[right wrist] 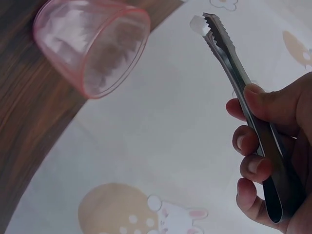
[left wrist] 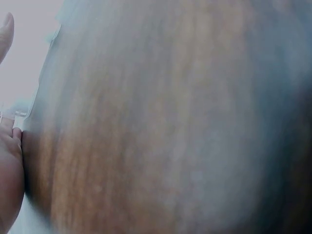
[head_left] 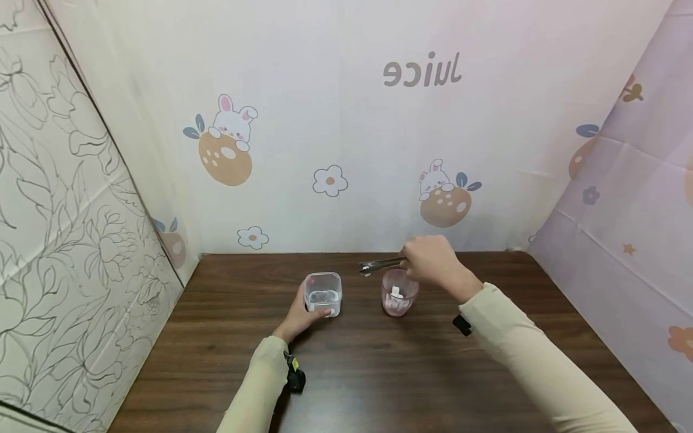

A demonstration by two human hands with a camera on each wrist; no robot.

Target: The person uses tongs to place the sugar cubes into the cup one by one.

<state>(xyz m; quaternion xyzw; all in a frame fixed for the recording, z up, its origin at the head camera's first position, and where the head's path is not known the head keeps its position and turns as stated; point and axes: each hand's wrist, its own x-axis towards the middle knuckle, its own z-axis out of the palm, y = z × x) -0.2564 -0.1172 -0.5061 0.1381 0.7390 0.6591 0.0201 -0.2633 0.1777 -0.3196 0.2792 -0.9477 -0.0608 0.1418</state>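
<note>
My left hand [head_left: 296, 314] grips a clear square plastic container [head_left: 323, 282] from its left and front, thumb across the near side. A small white piece shows low in the container by the thumb. In the left wrist view, only part of that hand [left wrist: 9, 180] appears at the edge. My right hand [head_left: 433, 261] holds metal tongs [right wrist: 256, 117], raised above the table. Their serrated tips pinch a small white cube-like piece [right wrist: 198, 25]. Beneath the right hand stands a pink see-through cup [head_left: 399, 285] with several white pieces inside. The tong tips point left, between cup and container.
Both vessels stand on a dark wooden table [head_left: 357, 373]. A white printed cloth [head_left: 335, 120] hangs behind the table's back edge, with more cloth on the left and right sides. Black wrist straps show on both forearms.
</note>
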